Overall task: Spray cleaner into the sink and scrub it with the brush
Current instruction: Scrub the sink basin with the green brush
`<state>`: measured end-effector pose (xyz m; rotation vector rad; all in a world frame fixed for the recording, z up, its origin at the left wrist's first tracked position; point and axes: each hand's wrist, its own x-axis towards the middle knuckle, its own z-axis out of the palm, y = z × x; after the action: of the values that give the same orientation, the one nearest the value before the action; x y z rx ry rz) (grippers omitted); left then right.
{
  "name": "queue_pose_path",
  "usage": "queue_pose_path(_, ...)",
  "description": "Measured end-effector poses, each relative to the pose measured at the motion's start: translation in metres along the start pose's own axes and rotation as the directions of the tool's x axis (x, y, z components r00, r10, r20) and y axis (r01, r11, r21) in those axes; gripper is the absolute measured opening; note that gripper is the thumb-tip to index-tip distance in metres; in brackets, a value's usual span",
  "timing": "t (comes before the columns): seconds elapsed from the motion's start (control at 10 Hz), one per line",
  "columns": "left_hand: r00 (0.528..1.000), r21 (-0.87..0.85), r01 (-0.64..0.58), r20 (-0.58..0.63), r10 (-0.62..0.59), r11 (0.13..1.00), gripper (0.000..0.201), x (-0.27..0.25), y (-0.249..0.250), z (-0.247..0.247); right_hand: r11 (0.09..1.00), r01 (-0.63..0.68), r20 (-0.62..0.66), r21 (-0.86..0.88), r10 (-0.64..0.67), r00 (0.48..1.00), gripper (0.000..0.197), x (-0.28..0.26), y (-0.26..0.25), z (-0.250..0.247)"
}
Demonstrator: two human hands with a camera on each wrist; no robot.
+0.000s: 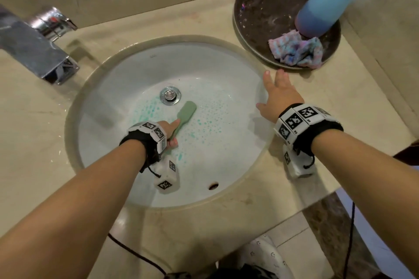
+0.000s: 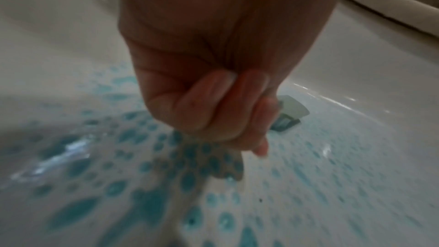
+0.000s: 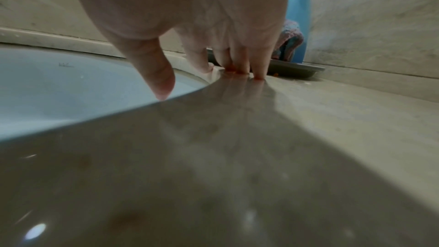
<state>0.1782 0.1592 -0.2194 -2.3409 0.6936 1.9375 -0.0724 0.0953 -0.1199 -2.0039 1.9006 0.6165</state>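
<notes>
The white round sink (image 1: 226, 70) is speckled with teal cleaner droplets (image 1: 204, 124) around the drain (image 1: 170, 95). My left hand (image 1: 171, 131) grips the handle of a pale green brush (image 1: 184, 113), forefinger laid along it, with the brush head down on the basin just below the drain. In the left wrist view the fingers (image 2: 213, 106) curl tight round the handle over the droplets (image 2: 133, 157). My right hand (image 1: 277, 95) rests open on the counter at the sink's right rim, fingertips (image 3: 257, 71) pressed on the stone. The blue spray bottle (image 1: 326, 4) stands on a dark tray (image 1: 256, 7).
A chrome tap (image 1: 43, 52) juts over the sink's left rim. A crumpled pastel cloth (image 1: 297, 52) lies on the tray beside the bottle; the bottle (image 3: 298, 16) and the tray (image 3: 299, 69) sit just beyond my right fingertips. Beige counter (image 1: 340, 102) surrounds the sink, walls behind and right.
</notes>
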Motion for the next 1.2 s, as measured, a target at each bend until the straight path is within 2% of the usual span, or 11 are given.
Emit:
queue_pose_path(0.1, 1.000, -0.011, 0.000, 0.004, 0.001, 1.000, 0.054, -0.005, -0.006, 0.000, 1.000, 0.001, -0.005, 0.000, -0.001, 1.000, 0.083, -0.001, -0.001, -0.001)
queue_pose_path(0.2, 1.000, -0.096, -0.005, -0.025, 0.002, 0.995, 0.053, -0.005, -0.011, -0.005, 1.000, -0.002, -0.012, 0.001, 0.002, 1.000, 0.083, -0.002, -0.002, -0.002)
queue_pose_path(0.4, 0.989, -0.126, -0.048, -0.143, 0.030, 0.991, 0.050, -0.007, -0.019, -0.022, 1.000, -0.006, -0.012, 0.006, 0.006, 1.000, 0.084, -0.002, -0.003, -0.002)
queue_pose_path(0.5, 0.999, -0.112, -0.041, -0.020, 0.039, 0.993, 0.050, -0.011, -0.018, -0.010, 1.000, -0.008, -0.015, 0.009, 0.008, 1.000, 0.084, -0.002, -0.003, -0.002)
queue_pose_path(0.6, 0.997, 0.093, -0.071, 0.020, 0.070, 0.993, 0.057, -0.015, -0.016, 0.009, 1.000, -0.006, -0.016, 0.007, 0.007, 1.000, 0.084, -0.002, -0.003, -0.001)
queue_pose_path(0.7, 0.995, 0.147, -0.104, 0.024, 0.101, 0.984, 0.059, -0.011, -0.012, 0.018, 1.000, -0.007, -0.015, 0.001, 0.007, 1.000, 0.084, -0.001, -0.003, -0.001)
queue_pose_path(0.8, 0.989, 0.189, -0.129, -0.045, 0.140, 0.973, 0.062, -0.003, -0.010, 0.010, 1.000, -0.009, -0.014, 0.002, 0.009, 1.000, 0.085, -0.001, -0.003, -0.001)
queue_pose_path(0.9, 0.964, 0.175, -0.150, -0.192, 0.184, 0.973, 0.055, 0.006, -0.009, -0.006, 1.000, -0.009, -0.014, 0.001, 0.009, 1.000, 0.085, 0.000, -0.003, 0.000)
queue_pose_path(1.0, 0.970, 0.207, -0.158, -0.150, 0.191, 0.965, 0.057, 0.004, -0.008, -0.007, 1.000, -0.009, -0.015, 0.005, 0.009, 1.000, 0.085, 0.000, -0.003, 0.000)
queue_pose_path(1.1, 0.983, 0.304, -0.162, -0.030, 0.180, 0.939, 0.065, -0.001, -0.006, 0.010, 1.000, -0.011, -0.008, 0.003, 0.011, 1.000, 0.085, -0.001, -0.003, 0.000)
queue_pose_path(1.2, 0.978, 0.504, -0.210, 0.124, 0.170, 0.838, 0.070, -0.012, 0.003, 0.034, 1.000, -0.009, -0.005, -0.011, 0.008, 1.000, 0.084, 0.000, -0.004, 0.000)
